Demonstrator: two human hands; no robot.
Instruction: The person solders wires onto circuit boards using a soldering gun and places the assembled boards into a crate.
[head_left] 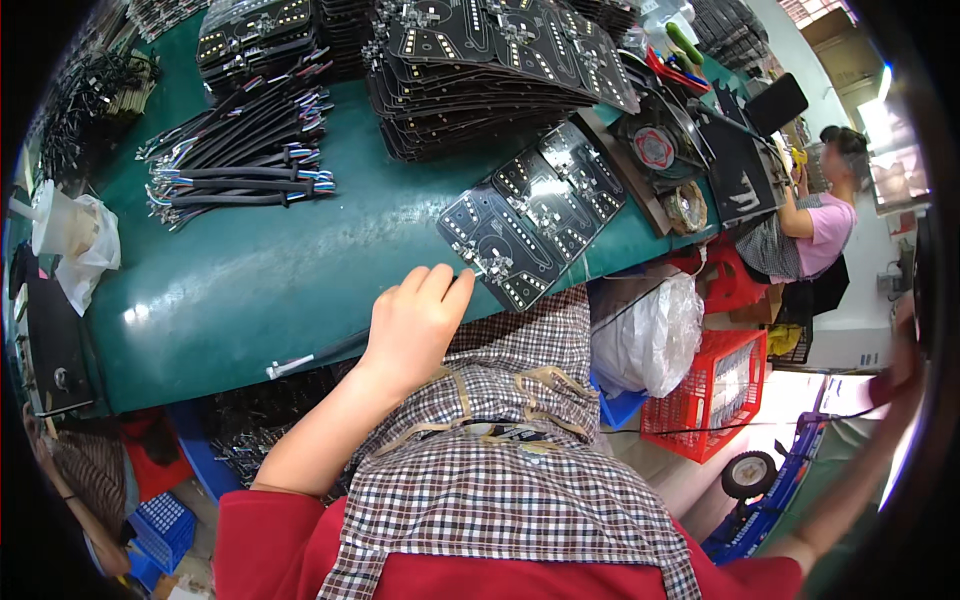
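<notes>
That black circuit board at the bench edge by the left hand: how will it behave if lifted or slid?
The black circuit board looks thin and flat, so probably stiff and light. It overhangs the edge of the green bench, so a push could tip it off. Small raised parts on its face may snag or break. The left hand touches its near corner; the right hand is blurred, far off.

A single head-worn fisheye view looks steeply down and slightly forward from above the person's chest. The green counter [250, 280] fills the upper left and bends toward the rim, with the person's lap close beneath the lens. The left hand [415, 325] sits near the centre, close to the camera. At the right edge the view reaches well across the room to a co-worker [815, 215].
</notes>
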